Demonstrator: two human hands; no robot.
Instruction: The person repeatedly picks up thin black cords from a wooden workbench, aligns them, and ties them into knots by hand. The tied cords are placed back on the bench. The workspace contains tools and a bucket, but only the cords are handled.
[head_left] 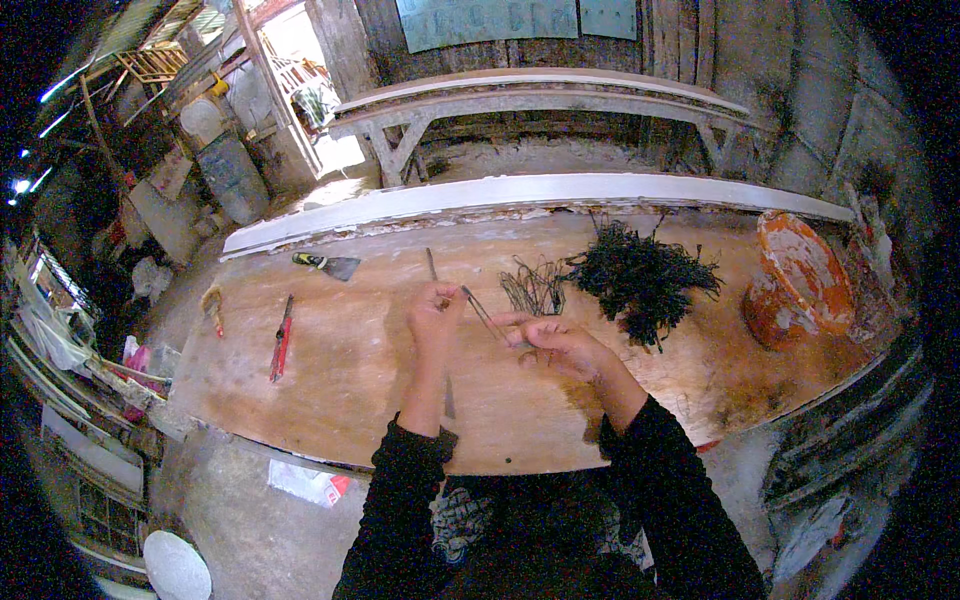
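Above the middle of the wooden desk (330, 370), the left hand (434, 312) and the right hand (556, 343) each pinch an end of a thin wire strip (483, 313), held between them just beside a dark wire heap (640, 280).

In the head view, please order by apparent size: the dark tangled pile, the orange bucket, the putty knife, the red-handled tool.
1. Dark tangled pile
2. Orange bucket, nearly as big; fisheye bending at the rim makes this unsure
3. Red-handled tool and putty knife look alike; not ranked.
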